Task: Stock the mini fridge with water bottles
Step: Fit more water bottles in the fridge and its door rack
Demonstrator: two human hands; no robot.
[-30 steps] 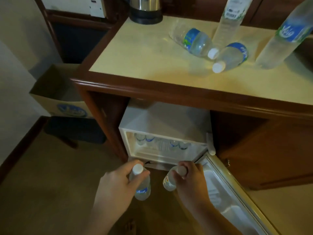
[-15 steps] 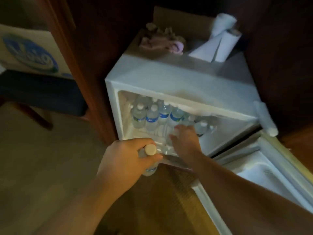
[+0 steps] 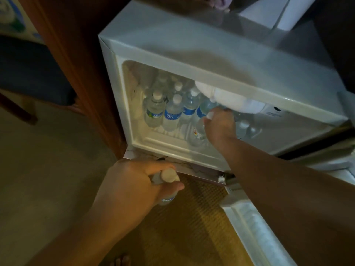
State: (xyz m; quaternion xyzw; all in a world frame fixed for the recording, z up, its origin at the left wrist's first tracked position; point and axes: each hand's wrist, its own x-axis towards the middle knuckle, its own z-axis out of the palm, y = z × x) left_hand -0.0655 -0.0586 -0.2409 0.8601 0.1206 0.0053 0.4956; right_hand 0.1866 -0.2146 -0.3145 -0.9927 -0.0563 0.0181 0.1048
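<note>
The white mini fridge [image 3: 211,54] stands open inside a wooden cabinet. Several water bottles [image 3: 172,112] with blue labels stand upright on its floor. My right hand [image 3: 220,128] reaches inside and grips a clear bottle [image 3: 198,131] by its neck, holding it at the front of the row. My left hand [image 3: 138,183] stays outside, just below the fridge's front edge. It holds a second bottle [image 3: 169,176] by the top, white cap showing, body mostly hidden under the hand.
The fridge door [image 3: 269,237] hangs open at the lower right. The wooden cabinet side [image 3: 76,64] stands left of the fridge. A lump of frost [image 3: 230,98] hangs from the fridge's ceiling. A dark stool [image 3: 34,73] stands at the left, and carpet lies below.
My view has dropped closer to the fridge. My right hand has carried its bottle from outside deeper into the fridge. My left hand has kept its bottle in front of the fridge.
</note>
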